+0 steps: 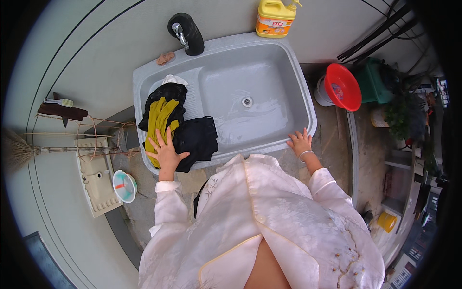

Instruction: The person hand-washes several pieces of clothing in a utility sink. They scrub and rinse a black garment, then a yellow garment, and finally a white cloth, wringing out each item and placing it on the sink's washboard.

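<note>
A grey laundry sink (303, 104) lies before me, with a ribbed washboard (193, 97) on its left side and a drain (247, 102) in the basin. Wet-looking black clothing (169, 89), a yellow-green garment (158, 112), a black folded garment (198, 139) and a bit of white cloth (175, 78) are heaped over the washboard. My left hand (166, 153), fingers spread, is over the lower end of the yellow-green garment; whether it presses on it I cannot tell. My right hand (300, 142) rests with spread fingers on the sink's near right rim, a bracelet at its wrist.
A chrome tap (180, 35) and a crumpled brown cloth (165, 58) are at the back left. A yellow detergent bottle (276, 20) stands on the back rim. Right of the sink is a red basin (343, 87); a white basin (125, 186) and twig broom (18, 149) are left.
</note>
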The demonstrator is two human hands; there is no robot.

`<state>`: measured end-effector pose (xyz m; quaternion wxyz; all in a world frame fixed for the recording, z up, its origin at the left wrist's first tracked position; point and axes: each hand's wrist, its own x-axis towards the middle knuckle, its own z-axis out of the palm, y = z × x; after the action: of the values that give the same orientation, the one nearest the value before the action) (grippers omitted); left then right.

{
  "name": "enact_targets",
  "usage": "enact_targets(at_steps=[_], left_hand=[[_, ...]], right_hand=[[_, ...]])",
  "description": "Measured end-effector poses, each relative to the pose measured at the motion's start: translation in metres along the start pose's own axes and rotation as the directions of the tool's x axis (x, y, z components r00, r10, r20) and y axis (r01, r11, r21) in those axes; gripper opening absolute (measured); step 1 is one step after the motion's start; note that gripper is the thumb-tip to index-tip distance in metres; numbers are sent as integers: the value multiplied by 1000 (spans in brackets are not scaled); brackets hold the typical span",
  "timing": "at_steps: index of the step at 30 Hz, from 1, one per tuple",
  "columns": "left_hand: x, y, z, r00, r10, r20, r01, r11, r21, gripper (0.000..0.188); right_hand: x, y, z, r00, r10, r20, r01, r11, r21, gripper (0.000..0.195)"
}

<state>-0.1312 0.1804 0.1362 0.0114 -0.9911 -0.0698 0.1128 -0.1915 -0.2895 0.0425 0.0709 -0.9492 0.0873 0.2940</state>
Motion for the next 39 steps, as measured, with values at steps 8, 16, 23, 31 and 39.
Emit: enact_targets(at_steps=[8, 16, 23, 31, 39], left_hand=[[4, -5, -4, 991, 20, 132, -14, 999, -47, 137], [3, -2, 2, 997, 1, 78, 0, 1000, -6, 138], [1, 1, -4, 996, -6, 94, 11, 999, -48, 136], [0, 10, -7, 998, -48, 36, 50, 998, -33, 130], [-26, 91, -15, 896, 372, -242, -436, 839, -325, 66]], right_hand=[[5, 3, -4, 997, -3, 71, 2, 1000, 26, 48], [9, 1, -14, 989, 9, 147, -12, 1000, 18, 48], [16, -3, -25, 983, -30, 182, 45, 996, -76, 49], [61, 3, -29, 892, -152, 425, 163, 987, 9, 51], [134, -12, -47, 918, -315, 241, 273, 942, 193, 70]])
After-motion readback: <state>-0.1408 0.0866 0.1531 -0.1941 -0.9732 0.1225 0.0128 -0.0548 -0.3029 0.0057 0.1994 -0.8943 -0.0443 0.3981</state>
